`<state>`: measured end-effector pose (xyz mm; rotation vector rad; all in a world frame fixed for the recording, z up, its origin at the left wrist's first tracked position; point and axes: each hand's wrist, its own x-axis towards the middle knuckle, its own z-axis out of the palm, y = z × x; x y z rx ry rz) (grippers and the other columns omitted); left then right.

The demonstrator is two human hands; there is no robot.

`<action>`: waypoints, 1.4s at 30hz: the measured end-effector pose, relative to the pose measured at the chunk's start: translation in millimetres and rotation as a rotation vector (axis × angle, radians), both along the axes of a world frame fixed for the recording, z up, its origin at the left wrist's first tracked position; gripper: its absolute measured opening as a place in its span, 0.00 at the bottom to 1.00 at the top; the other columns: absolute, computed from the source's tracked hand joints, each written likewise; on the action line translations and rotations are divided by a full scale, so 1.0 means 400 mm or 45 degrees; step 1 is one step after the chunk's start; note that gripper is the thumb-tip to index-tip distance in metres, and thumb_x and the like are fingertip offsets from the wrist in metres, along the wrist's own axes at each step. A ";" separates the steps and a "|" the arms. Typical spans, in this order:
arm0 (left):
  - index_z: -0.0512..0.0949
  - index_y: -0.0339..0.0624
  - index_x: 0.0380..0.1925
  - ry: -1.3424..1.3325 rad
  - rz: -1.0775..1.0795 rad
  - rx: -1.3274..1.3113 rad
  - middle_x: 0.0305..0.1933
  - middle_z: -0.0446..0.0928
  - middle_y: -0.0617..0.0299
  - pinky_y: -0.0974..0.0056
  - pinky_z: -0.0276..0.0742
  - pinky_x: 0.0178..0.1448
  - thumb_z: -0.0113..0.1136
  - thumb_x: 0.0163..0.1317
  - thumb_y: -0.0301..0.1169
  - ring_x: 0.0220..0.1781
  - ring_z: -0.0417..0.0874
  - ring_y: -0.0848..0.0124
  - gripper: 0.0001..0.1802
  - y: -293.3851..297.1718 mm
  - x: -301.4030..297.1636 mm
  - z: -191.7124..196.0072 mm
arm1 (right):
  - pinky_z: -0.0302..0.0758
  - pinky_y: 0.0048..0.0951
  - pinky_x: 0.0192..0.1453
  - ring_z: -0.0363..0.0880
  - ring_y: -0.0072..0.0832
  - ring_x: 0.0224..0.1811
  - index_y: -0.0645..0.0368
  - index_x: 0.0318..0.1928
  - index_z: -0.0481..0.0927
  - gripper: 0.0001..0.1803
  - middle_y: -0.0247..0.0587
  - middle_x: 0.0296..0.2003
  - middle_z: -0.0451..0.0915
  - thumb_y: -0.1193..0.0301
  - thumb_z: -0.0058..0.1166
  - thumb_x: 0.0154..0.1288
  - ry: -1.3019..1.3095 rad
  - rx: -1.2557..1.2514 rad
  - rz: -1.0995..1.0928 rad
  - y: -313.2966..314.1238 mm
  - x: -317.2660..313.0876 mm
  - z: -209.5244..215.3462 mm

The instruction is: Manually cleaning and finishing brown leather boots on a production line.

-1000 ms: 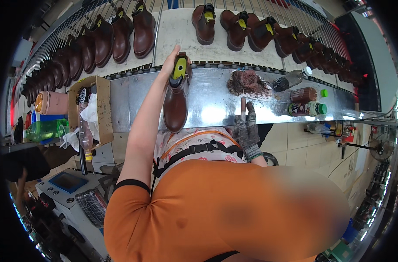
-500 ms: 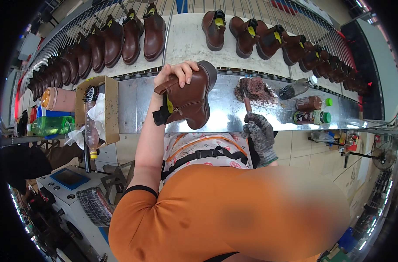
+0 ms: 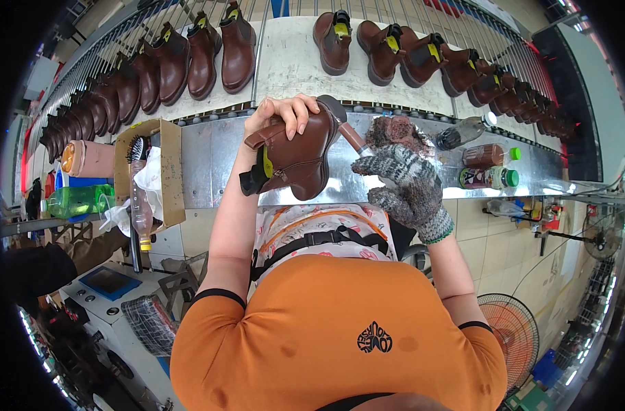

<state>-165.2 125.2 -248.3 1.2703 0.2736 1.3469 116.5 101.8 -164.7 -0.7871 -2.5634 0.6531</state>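
Note:
My bare left hand [image 3: 284, 115] grips a brown leather ankle boot [image 3: 304, 152] by its upper, fingers wrapped over the side. The boot is tilted with its dark sole edge toward the right and a zip on the visible side. In my right hand [image 3: 405, 181], which wears a grey knitted glove, is a slim brown-stained applicator [image 3: 353, 139]. Its end meets the boot's sole edge, at least in view; actual contact is hard to tell. Just beyond the glove lies a crumpled brown-stained sponge or cloth [image 3: 399, 132] on the metal bench [image 3: 213, 164].
Brown boots [image 3: 238, 55] line a pale conveyor [image 3: 288, 61] beyond the bench. Several bottles [image 3: 484, 156] stand or lie to the right. On the left sit a cardboard box [image 3: 167, 175] with a brush, and a green bottle [image 3: 79, 200]. A fan [image 3: 511, 335] stands behind right.
My right hand has risen up and left, carrying the applicator from the stained sponge or cloth to the boot's sole edge. The left hand holds the boot nearly still. Conveyor boots shifted slightly.

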 end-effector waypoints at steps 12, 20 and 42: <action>0.77 0.39 0.13 -0.005 -0.008 0.006 0.22 0.72 0.58 0.57 0.59 0.60 0.35 0.67 0.56 0.49 0.69 0.60 0.37 -0.003 -0.005 0.001 | 0.73 0.35 0.49 0.78 0.38 0.42 0.50 0.40 0.83 0.17 0.38 0.39 0.81 0.68 0.55 0.45 0.108 -0.141 -0.005 0.005 -0.020 -0.018; 0.76 0.41 0.17 -0.287 0.032 -0.176 0.27 0.70 0.60 0.56 0.57 0.64 0.27 0.69 0.55 0.54 0.65 0.62 0.38 0.003 -0.062 -0.043 | 0.73 0.33 0.41 0.78 0.38 0.37 0.58 0.37 0.82 0.16 0.39 0.38 0.82 0.64 0.43 0.61 0.264 -0.060 0.081 0.012 -0.072 -0.119; 0.75 0.41 0.17 -0.620 0.230 -0.442 0.28 0.70 0.62 0.52 0.61 0.65 0.33 0.67 0.58 0.57 0.67 0.61 0.36 -0.008 -0.175 -0.120 | 0.74 0.32 0.43 0.78 0.34 0.38 0.51 0.42 0.83 0.13 0.37 0.37 0.81 0.65 0.45 0.63 0.496 -0.357 0.150 0.001 -0.146 -0.286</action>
